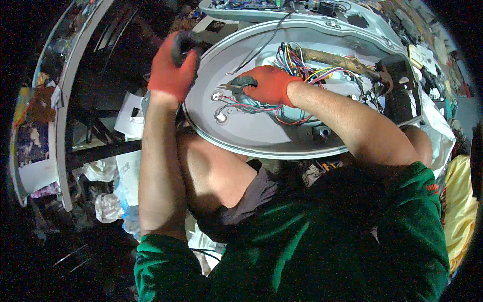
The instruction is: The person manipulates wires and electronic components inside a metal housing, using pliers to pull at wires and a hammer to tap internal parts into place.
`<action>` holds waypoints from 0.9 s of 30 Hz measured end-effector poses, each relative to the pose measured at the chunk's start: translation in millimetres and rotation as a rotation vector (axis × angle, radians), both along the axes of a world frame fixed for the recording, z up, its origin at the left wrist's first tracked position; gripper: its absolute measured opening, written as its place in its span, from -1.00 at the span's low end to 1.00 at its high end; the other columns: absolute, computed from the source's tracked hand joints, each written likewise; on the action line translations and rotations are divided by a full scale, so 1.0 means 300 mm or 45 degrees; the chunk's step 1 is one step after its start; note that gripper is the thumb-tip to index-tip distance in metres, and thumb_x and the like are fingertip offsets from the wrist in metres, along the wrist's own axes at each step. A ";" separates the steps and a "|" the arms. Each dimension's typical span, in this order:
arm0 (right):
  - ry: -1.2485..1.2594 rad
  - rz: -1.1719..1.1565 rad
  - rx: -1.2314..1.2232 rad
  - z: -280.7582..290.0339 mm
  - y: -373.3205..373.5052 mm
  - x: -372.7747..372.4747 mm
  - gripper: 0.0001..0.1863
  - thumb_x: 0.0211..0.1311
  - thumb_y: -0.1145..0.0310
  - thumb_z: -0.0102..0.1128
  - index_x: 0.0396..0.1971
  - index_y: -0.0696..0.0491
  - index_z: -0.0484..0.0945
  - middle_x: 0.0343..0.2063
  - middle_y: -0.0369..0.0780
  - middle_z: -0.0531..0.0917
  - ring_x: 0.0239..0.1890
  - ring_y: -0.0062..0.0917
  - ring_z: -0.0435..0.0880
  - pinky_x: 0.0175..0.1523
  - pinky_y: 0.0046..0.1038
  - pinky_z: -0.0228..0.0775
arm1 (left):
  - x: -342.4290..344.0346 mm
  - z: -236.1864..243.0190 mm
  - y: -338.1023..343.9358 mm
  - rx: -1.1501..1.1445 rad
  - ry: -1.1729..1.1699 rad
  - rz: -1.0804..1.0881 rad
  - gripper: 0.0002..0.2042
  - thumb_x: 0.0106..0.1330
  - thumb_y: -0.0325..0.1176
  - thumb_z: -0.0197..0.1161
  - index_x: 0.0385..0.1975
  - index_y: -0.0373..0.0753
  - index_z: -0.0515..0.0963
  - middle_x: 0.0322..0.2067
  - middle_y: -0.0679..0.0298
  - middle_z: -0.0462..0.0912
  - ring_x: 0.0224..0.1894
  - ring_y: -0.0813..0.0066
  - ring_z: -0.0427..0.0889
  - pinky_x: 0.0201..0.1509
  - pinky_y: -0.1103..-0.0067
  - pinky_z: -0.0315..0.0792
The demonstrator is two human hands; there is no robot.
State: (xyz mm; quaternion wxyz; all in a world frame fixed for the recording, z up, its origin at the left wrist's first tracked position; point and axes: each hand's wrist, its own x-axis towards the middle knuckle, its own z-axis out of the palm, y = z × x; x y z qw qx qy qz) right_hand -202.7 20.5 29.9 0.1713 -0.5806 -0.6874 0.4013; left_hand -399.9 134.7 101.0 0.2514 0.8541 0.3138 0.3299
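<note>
An oval, pale grey housing (pixel 211 113) lies open across my thighs, like a large lamp shell. My right hand (pixel 269 84), in a red glove with dark fingertips, is inside it, closed round a slim metal tool (pixel 230 86) with a narrow tip; its exact kind is unclear. Beneath that hand, coloured wires (pixel 251 106) run to two round white fittings (pixel 220 117) in the housing floor. My left hand (pixel 173 68), gloved the same way, is raised beside the left rim with its fingers curled; whatever it holds, if anything, is hidden.
A bundle of coloured wires (pixel 289 59) and a brownish, stained tube (pixel 334 59) sit in the housing. A black box-like part (pixel 400 85) fills its right end. Behind lies another pale shell (pixel 241 11). A long curved frame (pixel 63 100) stands left; yellow sheeting (pixel 460 211) lies right.
</note>
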 end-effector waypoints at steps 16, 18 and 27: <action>-0.247 0.187 -0.086 0.030 -0.034 0.080 -0.60 -0.04 0.37 0.07 -0.12 0.01 0.61 -0.13 -0.10 0.67 -0.08 -0.26 0.65 -0.05 -0.21 0.45 | 0.180 0.094 -0.145 0.657 2.112 -0.922 -0.52 -0.14 -0.44 0.39 -0.10 -0.07 0.52 0.07 0.26 0.46 0.25 0.26 0.32 0.38 0.38 0.13; -0.405 0.284 -0.038 0.029 -0.011 0.069 -0.61 -0.09 0.38 0.04 -0.18 0.02 0.64 -0.22 -0.11 0.69 -0.18 -0.28 0.67 -0.14 -0.20 0.45 | 0.182 0.047 -0.124 0.691 2.084 -0.964 -0.48 -0.20 -0.47 0.41 -0.09 -0.06 0.53 0.04 0.27 0.49 0.23 0.30 0.34 0.37 0.43 0.14; -0.355 0.306 -0.095 0.057 -0.029 0.103 -0.65 -0.13 0.39 0.03 -0.29 0.07 0.67 -0.29 -0.10 0.70 -0.27 -0.30 0.67 -0.25 -0.16 0.43 | 0.189 0.005 -0.133 0.729 2.185 -0.917 -0.66 0.02 -0.43 0.25 -0.13 -0.08 0.59 0.03 0.28 0.53 0.22 0.35 0.35 0.37 0.45 0.14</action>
